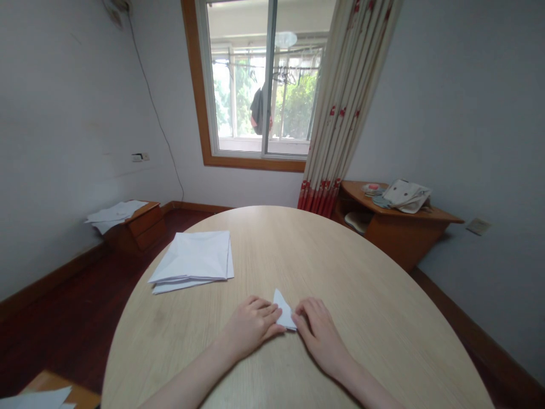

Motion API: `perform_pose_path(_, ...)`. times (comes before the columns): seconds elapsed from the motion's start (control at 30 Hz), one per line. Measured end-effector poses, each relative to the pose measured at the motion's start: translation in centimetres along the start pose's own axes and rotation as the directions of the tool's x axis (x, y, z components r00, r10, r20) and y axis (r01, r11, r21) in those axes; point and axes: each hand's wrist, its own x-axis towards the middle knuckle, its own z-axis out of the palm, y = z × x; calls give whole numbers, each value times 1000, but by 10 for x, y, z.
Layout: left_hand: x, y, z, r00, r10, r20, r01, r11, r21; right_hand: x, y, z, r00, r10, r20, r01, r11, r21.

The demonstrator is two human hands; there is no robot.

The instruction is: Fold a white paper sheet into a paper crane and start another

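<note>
A small folded white paper (283,308) lies on the round light-wood table (349,272), its pointed tip rising between my hands. My left hand (251,326) rests on the paper's left side, fingers curled and pressed down on it. My right hand (317,332) meets it from the right, fingertips pinching the paper's lower right edge. Most of the folded piece is hidden under my fingers.
A stack of white paper sheets (193,261) lies on the table's far left. A low wooden cabinet (136,224) with papers stands by the left wall, a wooden corner shelf (395,221) with items at right. Window and curtain (344,108) are behind.
</note>
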Motion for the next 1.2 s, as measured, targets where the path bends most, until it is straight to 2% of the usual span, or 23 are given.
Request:
perform_pose_path(0.1, 1, 3, -1, 997, 22, -72, -23, 999, -21, -1, -3, -1, 997, 34, 76, -34, 999, -1)
perform_pose_path(0.2, 0, 6, 0, 992, 33, -125, -38, 998, -44, -1, -5, -4, 986, 49, 162, -62, 995, 79)
perform_pose_path(0.3, -1, 6, 2, 989, 32, -145, -43, 996, -75, -1, -4, -6, 977, 80, 199, -111, 983, 147)
perform_pose_path(0.47, -3, 7, 2, 984, -26, -176, -8, 982, -188, 2, 1, -8, 974, 129, 184, -179, 941, 289)
perform_pose_path(0.6, -5, 11, -2, 977, -185, -108, 138, 927, -348, 3, 0, -8, 988, 99, 119, -137, 919, 371)
perform_pose_path(0.73, -5, 17, -3, 913, -401, -78, 307, 800, -515, 0, -4, -8, 998, 39, 46, -51, 951, 304)
perform_pose_path(0.9, 2, 23, -3, 829, -558, 28, 432, 608, -667, -3, -5, -7, 999, -46, -22, 50, 977, 207)
perform_pose_path(1.03, 7, 24, -6, 781, -581, 228, 511, 384, -769, -4, -3, -7, 997, -74, -35, 80, 980, 180)
perform_pose_path(1.1, 7, 23, -6, 773, -577, 265, 502, 299, -812, -4, -3, -8, 996, -79, -39, 85, 980, 182)
perform_pose_path(1.2, 7, 22, -4, 767, -578, 279, 477, 222, -850, -4, -4, -9, 996, -83, -45, 91, 975, 201)
